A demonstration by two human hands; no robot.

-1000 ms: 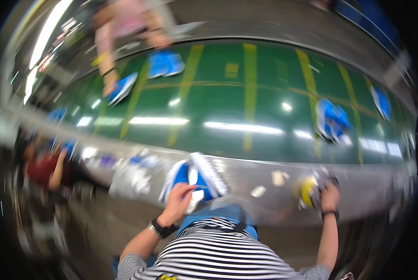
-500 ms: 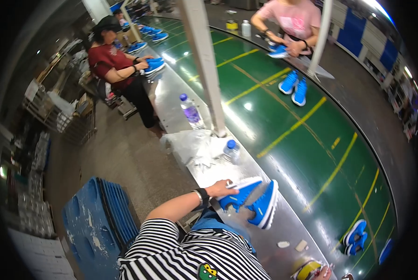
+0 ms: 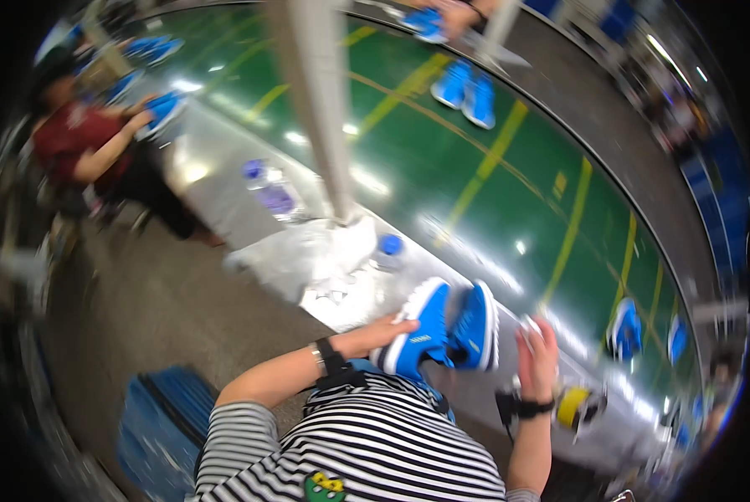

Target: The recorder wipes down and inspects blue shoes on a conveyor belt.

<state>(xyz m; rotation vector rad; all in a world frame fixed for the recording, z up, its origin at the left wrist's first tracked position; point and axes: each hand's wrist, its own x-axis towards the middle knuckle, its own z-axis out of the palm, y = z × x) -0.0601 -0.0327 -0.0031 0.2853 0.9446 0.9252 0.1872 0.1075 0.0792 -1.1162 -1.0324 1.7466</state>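
My left hand (image 3: pixel 382 334) grips a blue sneaker (image 3: pixel 426 336) by its white sole, thumb and fingers round the edge. Its mate, another blue sneaker (image 3: pixel 475 328), leans beside it on the metal ledge, white sole turned to the right. To the right of the pair, my right hand (image 3: pixel 540 361) is raised with its fingers pinching a small white piece (image 3: pixel 529 325), blurred and too small to name. A tin with a yellow band (image 3: pixel 571 405) stands just right of my right wrist.
A green conveyor belt (image 3: pixel 509 205) with yellow lines runs past the ledge, carrying blue sneakers (image 3: pixel 465 90). Near the post (image 3: pixel 312 109) are crumpled white plastic (image 3: pixel 287 258), a blue-capped bottle (image 3: pixel 388 252) and a purple-labelled bottle (image 3: pixel 273 192). A person in dark red (image 3: pixel 86 142) works at left. Blue stacked crates (image 3: pixel 164 427) stand lower left.
My right hand has come up from beside the yellow tin to near the shoes, now with a white piece in its fingers. The view has swung right; the left hand keeps its sneaker.
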